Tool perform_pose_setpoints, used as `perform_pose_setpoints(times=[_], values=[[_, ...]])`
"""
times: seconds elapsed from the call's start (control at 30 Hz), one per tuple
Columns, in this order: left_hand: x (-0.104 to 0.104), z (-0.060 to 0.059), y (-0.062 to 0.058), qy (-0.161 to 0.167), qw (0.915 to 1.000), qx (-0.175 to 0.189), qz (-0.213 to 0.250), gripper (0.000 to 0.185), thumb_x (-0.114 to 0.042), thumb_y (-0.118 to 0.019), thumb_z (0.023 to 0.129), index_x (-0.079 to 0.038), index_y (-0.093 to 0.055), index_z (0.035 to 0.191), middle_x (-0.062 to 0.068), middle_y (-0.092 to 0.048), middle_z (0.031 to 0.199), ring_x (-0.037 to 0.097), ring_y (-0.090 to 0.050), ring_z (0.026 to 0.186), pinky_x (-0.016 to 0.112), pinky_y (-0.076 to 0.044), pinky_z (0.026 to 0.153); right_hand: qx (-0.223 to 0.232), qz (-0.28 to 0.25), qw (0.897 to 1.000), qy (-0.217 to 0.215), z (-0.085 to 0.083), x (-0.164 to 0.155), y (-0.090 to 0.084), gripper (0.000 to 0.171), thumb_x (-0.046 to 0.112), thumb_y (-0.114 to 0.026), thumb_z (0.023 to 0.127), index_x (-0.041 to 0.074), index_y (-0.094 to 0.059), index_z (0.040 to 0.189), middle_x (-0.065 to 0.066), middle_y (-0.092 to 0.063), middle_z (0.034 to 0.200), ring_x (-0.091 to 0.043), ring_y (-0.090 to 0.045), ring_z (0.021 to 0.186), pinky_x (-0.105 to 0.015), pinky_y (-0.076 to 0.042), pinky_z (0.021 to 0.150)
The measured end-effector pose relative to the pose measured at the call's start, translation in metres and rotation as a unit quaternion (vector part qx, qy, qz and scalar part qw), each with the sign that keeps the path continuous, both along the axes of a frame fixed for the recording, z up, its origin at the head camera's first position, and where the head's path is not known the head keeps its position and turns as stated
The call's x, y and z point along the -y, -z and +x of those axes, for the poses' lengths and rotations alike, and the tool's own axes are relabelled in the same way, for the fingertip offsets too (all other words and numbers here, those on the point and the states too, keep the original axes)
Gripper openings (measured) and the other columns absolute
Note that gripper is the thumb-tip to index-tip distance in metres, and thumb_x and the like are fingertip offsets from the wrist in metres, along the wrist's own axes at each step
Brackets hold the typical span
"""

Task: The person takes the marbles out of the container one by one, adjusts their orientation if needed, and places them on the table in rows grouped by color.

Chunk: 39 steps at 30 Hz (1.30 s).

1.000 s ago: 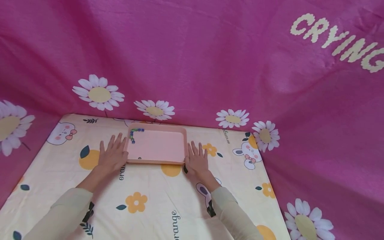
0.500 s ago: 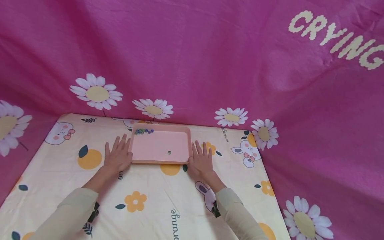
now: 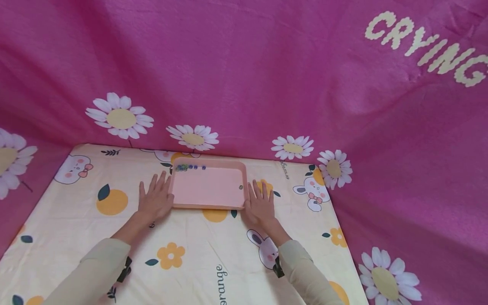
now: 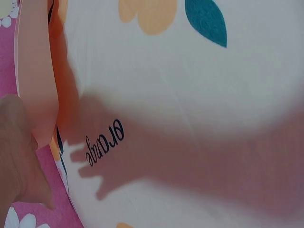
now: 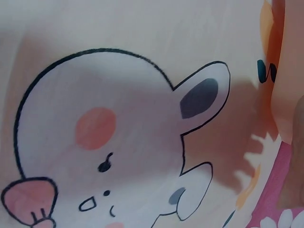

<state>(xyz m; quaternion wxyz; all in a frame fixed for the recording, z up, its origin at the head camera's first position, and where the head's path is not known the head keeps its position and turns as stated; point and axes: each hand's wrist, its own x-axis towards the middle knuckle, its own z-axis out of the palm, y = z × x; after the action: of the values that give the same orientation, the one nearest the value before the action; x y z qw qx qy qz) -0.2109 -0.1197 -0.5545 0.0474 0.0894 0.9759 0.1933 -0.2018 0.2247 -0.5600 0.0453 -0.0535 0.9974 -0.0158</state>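
A shallow pink tray [image 3: 207,206] lies on the patterned tablecloth near the back. A row of small blue and green beads [image 3: 188,167] sits along its far wall at the left. One dark bead [image 3: 240,187] lies apart by the right wall. My left hand [image 3: 154,199] lies flat with straight fingers against the tray's left side. My right hand [image 3: 260,205] lies flat against the right side. In the left wrist view the tray's edge [image 4: 35,71] shows beside part of the hand [image 4: 16,156]. The right wrist view shows the tray's edge [image 5: 289,71] at the far right.
The cream tablecloth [image 3: 190,254] carries oranges, flowers and rabbits. A pink daisy-print cloth [image 3: 244,84] hangs right behind the tray and drapes down both sides of the table. The table's right edge [image 3: 343,237] is near my right arm.
The tray and both hands have slid to the right. The beads have shifted from the left wall to the far wall, and one bead has rolled across to the right wall.
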Motion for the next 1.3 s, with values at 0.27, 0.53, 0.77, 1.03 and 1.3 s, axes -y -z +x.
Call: perform_pose_setpoints(times=[0.27,0.53,0.77,1.03,1.3], values=[[-0.010,0.003,0.001,-0.003,0.9998,0.017,-0.003,0.063,-0.028,-0.033,0.103,0.003,-0.019,0.157,0.021,-0.003,0.165,0.043,0.001,0.149,0.065,0.014,0.112,-0.002,0.002,1.000,0.001,0.003,-0.009,0.003,0.061,0.042,-0.025,0.106,0.018,-0.016,0.161,-0.006,-0.011,0.167,-0.035,-0.003,0.151,-0.061,-0.006,0.117],[-0.018,0.005,0.004,0.002,0.9996,0.026,-0.007,0.064,-0.027,-0.033,0.103,0.004,-0.018,0.156,0.021,-0.004,0.165,0.043,0.000,0.149,0.066,0.010,0.113,-0.012,0.011,1.000,-0.004,0.006,-0.019,0.006,0.059,0.038,-0.027,0.106,0.015,-0.022,0.160,-0.007,-0.017,0.166,-0.037,-0.010,0.150,-0.061,-0.011,0.117],[-0.027,0.008,0.006,0.005,0.9997,0.018,-0.016,0.064,-0.027,-0.034,0.103,0.004,-0.018,0.157,0.021,-0.005,0.165,0.043,-0.001,0.149,0.066,0.009,0.113,0.003,-0.014,1.000,0.004,0.010,-0.028,0.008,0.060,0.037,-0.027,0.106,0.016,-0.020,0.161,-0.008,-0.014,0.166,-0.038,-0.004,0.151,-0.061,-0.003,0.117],[-0.040,0.014,0.011,-0.001,0.9997,0.012,-0.022,0.064,-0.027,-0.036,0.103,0.003,-0.019,0.157,0.019,-0.006,0.165,0.040,-0.001,0.150,0.066,0.009,0.113,0.011,-0.022,1.000,0.014,0.015,-0.040,0.011,0.060,0.038,-0.025,0.105,0.016,-0.019,0.161,-0.007,-0.009,0.167,-0.037,-0.001,0.151,-0.059,0.002,0.117],[-0.050,0.024,0.015,-0.001,0.9998,0.008,-0.015,0.065,-0.028,-0.037,0.103,0.000,-0.017,0.158,0.017,-0.005,0.166,0.039,-0.001,0.150,0.065,0.009,0.113,-0.018,-0.026,0.999,0.004,0.023,-0.052,0.018,0.059,0.033,-0.031,0.105,0.013,-0.024,0.160,-0.009,-0.017,0.165,-0.039,-0.008,0.150,-0.062,-0.005,0.117]])
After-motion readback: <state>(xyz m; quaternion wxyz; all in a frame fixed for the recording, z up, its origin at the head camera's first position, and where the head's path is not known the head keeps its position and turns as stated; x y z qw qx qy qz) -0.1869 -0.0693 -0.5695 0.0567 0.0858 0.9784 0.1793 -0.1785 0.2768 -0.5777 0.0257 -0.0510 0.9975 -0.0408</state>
